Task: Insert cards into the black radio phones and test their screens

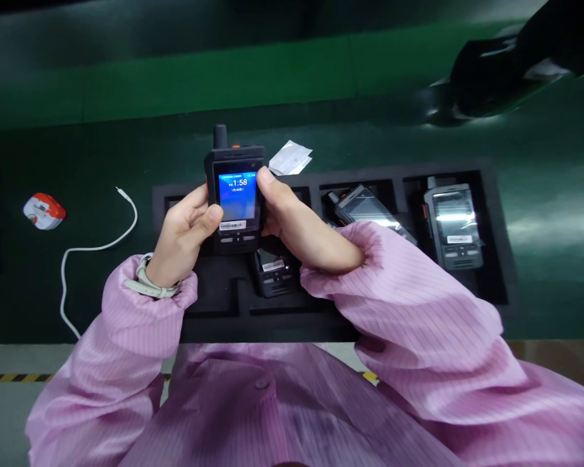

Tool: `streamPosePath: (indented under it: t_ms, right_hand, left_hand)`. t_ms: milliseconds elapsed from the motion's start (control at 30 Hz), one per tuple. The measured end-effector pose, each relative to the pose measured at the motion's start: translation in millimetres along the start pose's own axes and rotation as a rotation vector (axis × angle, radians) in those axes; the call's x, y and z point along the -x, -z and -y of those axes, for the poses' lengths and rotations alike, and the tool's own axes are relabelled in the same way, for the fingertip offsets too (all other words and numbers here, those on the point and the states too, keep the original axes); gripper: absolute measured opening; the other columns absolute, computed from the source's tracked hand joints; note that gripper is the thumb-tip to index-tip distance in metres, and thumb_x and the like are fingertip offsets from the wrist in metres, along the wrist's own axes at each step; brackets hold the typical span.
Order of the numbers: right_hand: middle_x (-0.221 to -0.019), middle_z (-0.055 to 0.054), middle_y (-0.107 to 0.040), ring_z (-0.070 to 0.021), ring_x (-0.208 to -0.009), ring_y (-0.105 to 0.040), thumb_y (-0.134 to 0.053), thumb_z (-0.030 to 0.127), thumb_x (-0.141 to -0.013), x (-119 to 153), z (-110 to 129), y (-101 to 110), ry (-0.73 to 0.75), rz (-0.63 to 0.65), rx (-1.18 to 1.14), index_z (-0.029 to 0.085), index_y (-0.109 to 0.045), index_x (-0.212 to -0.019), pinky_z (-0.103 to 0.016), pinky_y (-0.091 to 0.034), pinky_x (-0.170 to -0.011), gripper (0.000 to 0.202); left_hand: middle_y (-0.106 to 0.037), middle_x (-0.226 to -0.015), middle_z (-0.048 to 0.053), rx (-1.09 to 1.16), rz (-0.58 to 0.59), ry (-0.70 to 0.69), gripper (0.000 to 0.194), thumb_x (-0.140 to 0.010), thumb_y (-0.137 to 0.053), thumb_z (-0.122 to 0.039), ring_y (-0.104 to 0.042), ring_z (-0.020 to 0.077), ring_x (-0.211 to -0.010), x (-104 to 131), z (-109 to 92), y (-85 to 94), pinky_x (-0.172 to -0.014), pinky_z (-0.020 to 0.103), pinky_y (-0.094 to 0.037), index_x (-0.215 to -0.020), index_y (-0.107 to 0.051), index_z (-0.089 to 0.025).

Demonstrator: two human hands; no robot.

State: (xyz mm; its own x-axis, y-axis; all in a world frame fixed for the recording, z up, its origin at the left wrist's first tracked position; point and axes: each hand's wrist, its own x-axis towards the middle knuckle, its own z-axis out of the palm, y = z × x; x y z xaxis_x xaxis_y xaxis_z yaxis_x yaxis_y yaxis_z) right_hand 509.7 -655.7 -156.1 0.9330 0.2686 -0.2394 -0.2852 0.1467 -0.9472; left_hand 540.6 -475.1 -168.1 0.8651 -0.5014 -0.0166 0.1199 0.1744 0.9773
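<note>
Between my hands is a black two-way radio (237, 201) with a stubby antenna, held upright over a foam tray (243, 311). Its screen is lit blue and reads 1:58. My left hand (185, 227) wraps its left edge, thumb on the lower front near a barcode label. My right hand (292, 214) grips the right edge, thumb beside the top of the screen; its other fingers are mostly hidden. Just below, another radio (275, 275) lies in the tray, partly covered. Farther right in the tray are a tilted radio (370, 211) and an upright one (453, 224).
A white cable (102, 248) curls over the green table (97, 155) on the left, near a red and white rounded object (45, 211). Behind the tray lies a crumpled clear wrapper (291, 157). A dark, blurred shape (486, 71) reaches in at upper right.
</note>
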Motion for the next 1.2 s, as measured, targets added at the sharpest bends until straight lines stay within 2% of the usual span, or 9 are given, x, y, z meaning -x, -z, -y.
streamPosePath:
  t_ms: [100, 200, 267, 367, 533, 667, 800, 1000, 1200]
  right_hand:
    - [-0.139, -0.003, -0.063, -0.0235, -0.138, -0.054, -0.039, 0.059, -0.101, 0.4, 4.8, -1.0, 0.036, 0.002, 0.002, 0.027, -0.050, -0.141, -0.046, -0.045, -0.119, 0.053]
    - [-0.134, -0.007, -0.063, -0.0254, -0.133, -0.055, -0.057, 0.045, -0.092, 0.4, 9.3, -1.0, 0.084, -0.016, 0.127, 0.020, -0.052, -0.131, -0.045, -0.043, -0.119, 0.047]
    - [-0.129, -0.006, -0.064, -0.0257, -0.129, -0.056, -0.061, 0.039, -0.086, -0.2, 9.2, -0.1, 0.118, -0.030, 0.210, 0.020, -0.053, -0.127, -0.045, -0.043, -0.118, 0.045]
    - [-0.125, -0.005, -0.064, -0.0259, -0.127, -0.056, -0.060, 0.037, -0.085, -0.8, 7.8, 0.9, 0.150, -0.043, 0.244, 0.021, -0.053, -0.124, -0.045, -0.044, -0.117, 0.043]
    - [-0.130, -0.006, -0.063, -0.0267, -0.128, -0.056, -0.055, 0.036, -0.086, 1.4, 12.1, -0.9, 0.092, -0.036, 0.223, 0.021, -0.053, -0.125, -0.048, -0.043, -0.117, 0.042]
    - [-0.139, -0.007, -0.059, -0.0253, -0.131, -0.053, -0.051, 0.029, -0.080, 1.9, 15.3, -1.0, 0.132, -0.024, 0.220, 0.016, -0.050, -0.133, -0.044, -0.040, -0.120, 0.054]
    - [-0.139, -0.007, -0.059, -0.0262, -0.131, -0.053, -0.050, 0.027, -0.077, 1.4, 15.0, -0.2, 0.150, -0.012, 0.238, 0.015, -0.049, -0.137, -0.045, -0.039, -0.121, 0.061]
    - [-0.131, -0.004, -0.063, -0.0277, -0.141, -0.048, -0.051, 0.028, -0.078, 2.0, 14.3, 0.0, 0.150, -0.009, 0.250, 0.021, -0.050, -0.134, -0.047, -0.034, -0.126, 0.056]
    - [-0.123, -0.005, -0.064, -0.0284, -0.141, -0.046, -0.051, 0.028, -0.076, 1.5, 13.0, 0.0, 0.160, -0.015, 0.250, 0.020, -0.049, -0.132, -0.047, -0.034, -0.126, 0.057]
  left_hand:
    - [-0.076, -0.128, 0.011, 0.008, -0.001, -0.008, 0.046, -0.093, -0.070, -0.047, -0.064, 0.0333, -0.134, -0.1, -0.5, -0.9, -0.110, 0.046, -0.058, -0.129, -0.068, -0.019]
    - [-0.075, -0.129, 0.011, 0.006, 0.004, -0.026, 0.045, -0.093, -0.070, -0.047, -0.062, 0.0335, -0.137, -1.1, -0.2, -1.1, -0.111, 0.046, -0.058, -0.128, -0.069, -0.018]
    - [-0.075, -0.130, 0.011, -0.006, 0.006, -0.045, 0.046, -0.093, -0.070, -0.049, -0.061, 0.0340, -0.138, -1.9, 0.6, -0.6, -0.111, 0.046, -0.058, -0.128, -0.069, -0.018]
    - [-0.074, -0.131, 0.011, -0.027, 0.004, -0.054, 0.050, -0.092, -0.071, -0.051, -0.059, 0.0345, -0.140, -2.2, 1.8, 0.2, -0.111, 0.046, -0.057, -0.129, -0.068, -0.018]
    - [-0.074, -0.132, 0.011, -0.029, 0.006, -0.051, 0.051, -0.092, -0.071, -0.053, -0.060, 0.0347, -0.139, -1.4, 2.4, 0.2, -0.111, 0.046, -0.057, -0.130, -0.068, -0.019]
    - [-0.075, -0.130, 0.010, -0.023, 0.001, -0.042, 0.049, -0.093, -0.070, -0.052, -0.060, 0.0347, -0.139, -1.0, 2.1, -0.1, -0.109, 0.046, -0.058, -0.129, -0.068, -0.020]
    - [-0.075, -0.130, 0.010, -0.042, -0.009, -0.064, 0.048, -0.094, -0.068, -0.051, -0.059, 0.0348, -0.140, 0.0, 2.5, 0.6, -0.107, 0.046, -0.060, -0.130, -0.068, -0.021]
    - [-0.075, -0.129, 0.011, -0.072, -0.030, -0.072, 0.053, -0.092, -0.069, -0.054, -0.057, 0.0356, -0.142, 1.7, 2.8, 0.7, -0.108, 0.047, -0.059, -0.134, -0.067, -0.022]
    - [-0.075, -0.129, 0.011, -0.095, -0.036, -0.088, 0.053, -0.093, -0.067, -0.054, -0.055, 0.0351, -0.143, 1.8, 2.3, 0.4, -0.108, 0.045, -0.059, -0.135, -0.066, -0.022]
